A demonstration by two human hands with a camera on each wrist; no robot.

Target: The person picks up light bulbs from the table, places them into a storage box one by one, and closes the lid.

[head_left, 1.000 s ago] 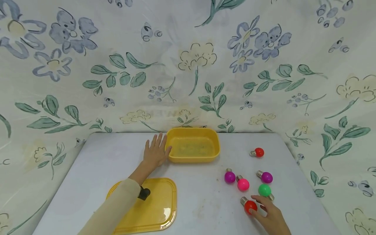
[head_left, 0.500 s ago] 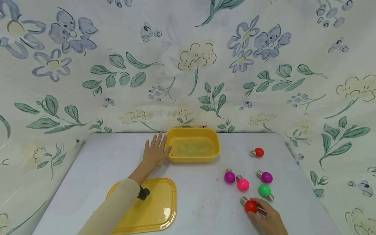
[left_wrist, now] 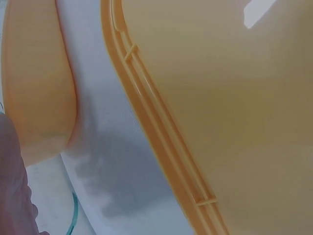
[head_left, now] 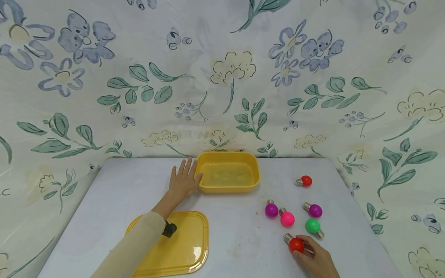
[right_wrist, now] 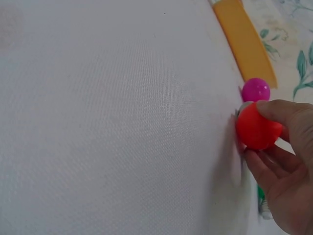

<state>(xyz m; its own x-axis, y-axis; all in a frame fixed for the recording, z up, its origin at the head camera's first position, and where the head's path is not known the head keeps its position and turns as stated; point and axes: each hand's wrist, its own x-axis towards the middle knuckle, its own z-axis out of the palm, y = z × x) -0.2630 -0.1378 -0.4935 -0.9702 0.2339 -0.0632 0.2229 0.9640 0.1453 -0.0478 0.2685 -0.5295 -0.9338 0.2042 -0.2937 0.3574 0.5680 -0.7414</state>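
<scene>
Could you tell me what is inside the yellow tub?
In the tub, only its mottled floor and its side and far walls show. The near wall's inner face is hidden.

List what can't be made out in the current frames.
Head: left part of the yellow lid, behind the left sleeve.
Head: what the dark object is; the sleeve covers part.
Left wrist: much of the left hand, cut off by the left edge.
Right wrist: most of the green bulb, behind the right hand.
</scene>
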